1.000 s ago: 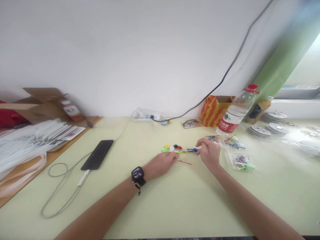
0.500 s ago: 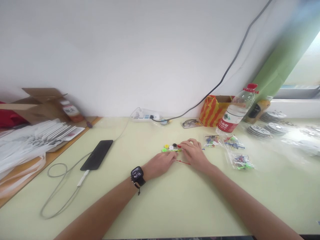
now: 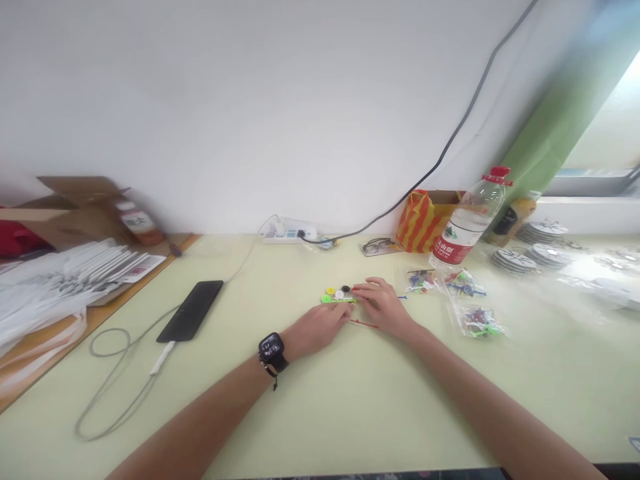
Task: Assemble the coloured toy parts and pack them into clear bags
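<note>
My left hand (image 3: 320, 327) rests on the pale green table (image 3: 320, 413), its closed fingertips at small coloured parts; what they hold, if anything, is too small to name. My right hand (image 3: 384, 308) lies just beside it, fingers bent and pressed together over the parts, their grip hidden. Left of the fingertips are a yellow disc (image 3: 331, 291), a white disc (image 3: 339, 295), a black disc (image 3: 345, 289) and a green disc (image 3: 326, 299). A thin red stick (image 3: 364, 324) lies below the fingers. The tip of a blue piece (image 3: 403, 297) shows to the right.
Bags of small coloured parts (image 3: 481, 321) lie to the right, before a large water bottle (image 3: 463, 223) and a striped bag (image 3: 423, 223). A phone (image 3: 191, 312) with a cable lies left. A power strip (image 3: 287, 233) sits by the wall. White stacks (image 3: 95, 270) are far left.
The view has shifted slightly. My right hand's fingers now cover the red piece that showed at their tips. My left hand stays nearly where it was among the small parts.
</note>
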Tool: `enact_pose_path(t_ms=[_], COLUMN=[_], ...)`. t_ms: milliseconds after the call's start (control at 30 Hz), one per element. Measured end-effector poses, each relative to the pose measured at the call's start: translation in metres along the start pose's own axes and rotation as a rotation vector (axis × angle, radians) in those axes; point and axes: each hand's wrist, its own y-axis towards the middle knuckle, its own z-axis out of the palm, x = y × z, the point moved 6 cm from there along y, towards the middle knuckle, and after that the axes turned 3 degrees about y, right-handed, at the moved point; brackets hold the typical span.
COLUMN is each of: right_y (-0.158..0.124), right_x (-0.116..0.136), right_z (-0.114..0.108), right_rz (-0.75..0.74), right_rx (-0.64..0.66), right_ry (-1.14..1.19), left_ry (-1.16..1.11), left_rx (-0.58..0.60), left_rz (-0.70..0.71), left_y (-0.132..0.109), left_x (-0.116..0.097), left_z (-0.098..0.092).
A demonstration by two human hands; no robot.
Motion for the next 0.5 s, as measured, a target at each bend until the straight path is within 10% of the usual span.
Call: enact_pose_path(t_ms=[267,500], right_y=[0.007,0.006], right_x=[0.009,0.040], right_z=[-0.052,-0.046], right_rz=[0.046,0.118], right_rx=[-0.213,0.125], right_ry=[0.141,0.394], left_ry=[-0.040,-0.053], left_rx=[-0.034,-0.206], left_rz=[0.011,-0.044], left_y=[-0.003,-0.003], left_x=[-0.003,0.004], left_z=[-0.009,-0.022])
